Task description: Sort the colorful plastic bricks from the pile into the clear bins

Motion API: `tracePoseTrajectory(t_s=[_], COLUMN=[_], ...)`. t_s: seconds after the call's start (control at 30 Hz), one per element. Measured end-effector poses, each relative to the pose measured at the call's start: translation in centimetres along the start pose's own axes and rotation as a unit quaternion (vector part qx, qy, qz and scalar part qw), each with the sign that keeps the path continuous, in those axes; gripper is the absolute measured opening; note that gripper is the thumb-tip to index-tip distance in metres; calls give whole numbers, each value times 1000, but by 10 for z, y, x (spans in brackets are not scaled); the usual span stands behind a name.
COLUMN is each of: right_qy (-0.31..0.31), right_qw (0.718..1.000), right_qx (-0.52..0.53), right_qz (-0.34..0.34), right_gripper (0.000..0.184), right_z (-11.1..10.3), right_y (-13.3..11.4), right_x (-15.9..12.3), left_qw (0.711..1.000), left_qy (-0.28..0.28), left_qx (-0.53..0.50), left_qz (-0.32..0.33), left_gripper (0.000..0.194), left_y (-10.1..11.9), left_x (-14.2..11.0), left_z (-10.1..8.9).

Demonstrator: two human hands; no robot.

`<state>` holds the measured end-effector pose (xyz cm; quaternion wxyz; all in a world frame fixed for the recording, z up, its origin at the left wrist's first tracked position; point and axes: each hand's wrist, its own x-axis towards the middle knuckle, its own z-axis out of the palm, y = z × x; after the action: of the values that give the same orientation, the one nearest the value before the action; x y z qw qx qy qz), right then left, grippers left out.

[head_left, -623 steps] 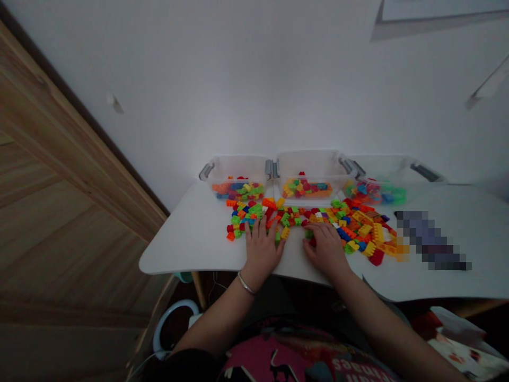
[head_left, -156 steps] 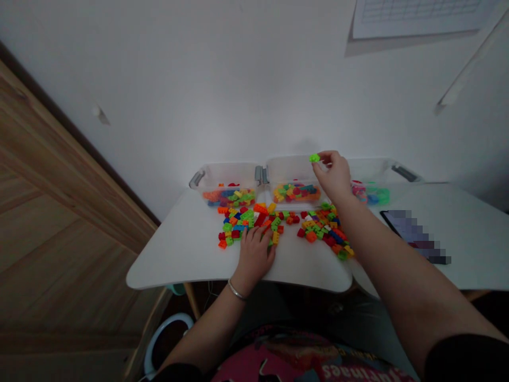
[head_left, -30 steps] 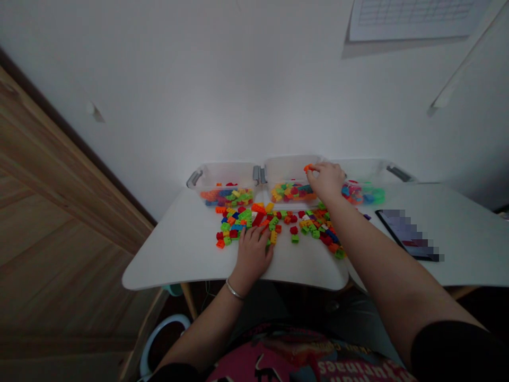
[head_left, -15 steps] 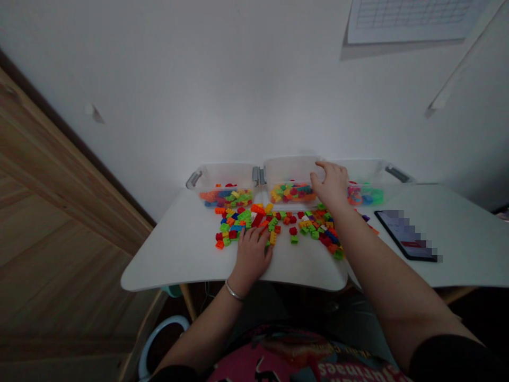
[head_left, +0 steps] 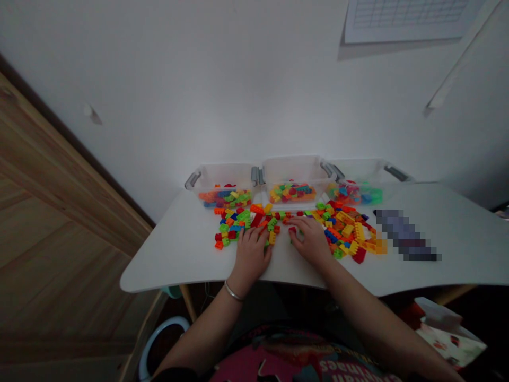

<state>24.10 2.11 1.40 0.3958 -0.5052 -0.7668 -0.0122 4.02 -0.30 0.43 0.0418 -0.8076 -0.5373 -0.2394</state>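
A home — white desk (head_left: 170,254), wooden furniture (head_left: 59,201), wall chart (head_left: 405,18).

silver bangle (head_left: 233,291) on the left wrist, thin and plain by the looks of it; pink graphic tee (head_left: 238,363) with white lettering, upside down from up here; black sleeve (head_left: 173,373) on the left arm, forearms bare.

We find the dark flat object (head_left: 405,235) pixelated beyond identification. The wall chart (head_left: 405,21) is cut off by the top edge, its print too small to read. The pink shirt (head_left: 278,361) runs off the bottom edge, and any toy bricks (head_left: 345,233) under the left hand (head_left: 250,257) and right hand (head_left: 310,241) are hidden.
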Motion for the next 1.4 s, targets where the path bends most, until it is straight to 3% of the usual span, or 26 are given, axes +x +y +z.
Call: tracePoseTrajectory(t_s=[0.2,0.57,0.73,0.9,1.17,1.4], right_qy=[-55,-83,-81,-124,-143,-162], right_qw=[998,995,996,992,990,986], right_qx=[-41,6,26,33,10,-18], right_qz=[12,52,19,-7,19,20], right_gripper=[28,27,25,24,29,21], right_z=[5,9,8,10,14,8], right_y=[-2,4,4,3,8,4], right_x=[-13,-17,-18,-19,-19,-18], left_qw=[1000,1000,1000,1000,1000,1000], left_qy=[11,6,12,6,7,9], left_qx=[-1,1,2,1,5,4], left_qz=[2,1,4,-1,0,0], left_gripper=[37,38,37,37,37,37], left_y=[0,-1,-1,0,-1,-1], left_x=[-1,-1,-1,-1,-1,-1], left_z=[0,1,2,0,1,2])
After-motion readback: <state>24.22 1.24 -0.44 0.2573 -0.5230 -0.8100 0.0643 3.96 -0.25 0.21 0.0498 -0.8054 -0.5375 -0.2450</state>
